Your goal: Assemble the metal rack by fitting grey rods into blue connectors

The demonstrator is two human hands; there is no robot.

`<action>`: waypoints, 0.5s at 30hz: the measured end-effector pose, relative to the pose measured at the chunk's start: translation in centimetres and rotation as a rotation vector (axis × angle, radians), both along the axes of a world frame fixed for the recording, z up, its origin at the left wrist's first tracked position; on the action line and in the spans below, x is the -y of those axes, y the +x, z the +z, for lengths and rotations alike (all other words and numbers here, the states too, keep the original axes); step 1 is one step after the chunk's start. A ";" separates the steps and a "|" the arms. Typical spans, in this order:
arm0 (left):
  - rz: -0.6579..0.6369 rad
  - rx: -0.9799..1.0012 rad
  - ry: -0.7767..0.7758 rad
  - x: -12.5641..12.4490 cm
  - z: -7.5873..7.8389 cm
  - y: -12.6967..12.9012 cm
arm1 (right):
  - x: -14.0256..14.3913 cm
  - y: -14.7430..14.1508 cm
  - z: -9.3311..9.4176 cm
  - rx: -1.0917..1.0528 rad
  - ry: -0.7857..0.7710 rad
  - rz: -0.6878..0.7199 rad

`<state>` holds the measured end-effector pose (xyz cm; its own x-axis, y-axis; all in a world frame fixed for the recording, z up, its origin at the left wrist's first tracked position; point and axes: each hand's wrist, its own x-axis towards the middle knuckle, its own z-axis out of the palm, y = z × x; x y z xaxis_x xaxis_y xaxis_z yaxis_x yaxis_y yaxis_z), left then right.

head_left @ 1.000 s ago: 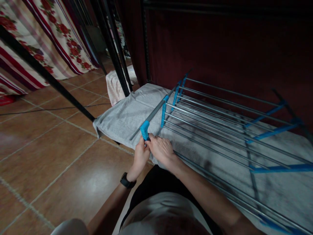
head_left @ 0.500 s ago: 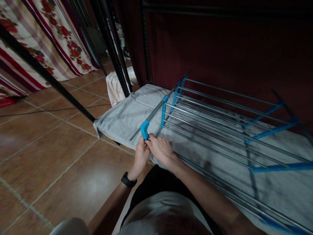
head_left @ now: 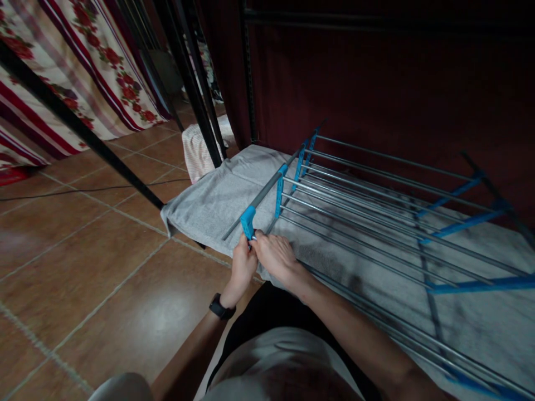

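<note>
Barely anything has shifted: the left hand [head_left: 243, 263] and right hand [head_left: 273, 252] stay closed together at the lower end of the near-left blue plastic bracket [head_left: 248, 218], exact grip hidden; work remains there, the drying rack [head_left: 368, 219] lying rightward on grey cloth [head_left: 217, 207]

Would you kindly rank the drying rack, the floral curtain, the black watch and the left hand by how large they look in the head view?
1. Drying rack, by outline
2. Floral curtain, visible part only
3. Left hand
4. Black watch
</note>
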<state>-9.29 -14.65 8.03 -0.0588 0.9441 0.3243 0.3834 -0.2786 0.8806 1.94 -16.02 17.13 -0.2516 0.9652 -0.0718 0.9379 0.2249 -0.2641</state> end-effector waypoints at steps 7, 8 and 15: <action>0.009 -0.027 -0.009 0.0 0.2 0.0 | -0.1 0.3 0.1 -0.041 -0.013 0.037; 0.012 -0.030 -0.002 0.0 0.1 0.0 | -0.1 0.3 0.1 -0.046 -0.016 0.036; 0.007 -0.035 -0.019 0.1 -0.3 -0.2 | -0.2 0.3 0.2 -0.065 -0.061 0.032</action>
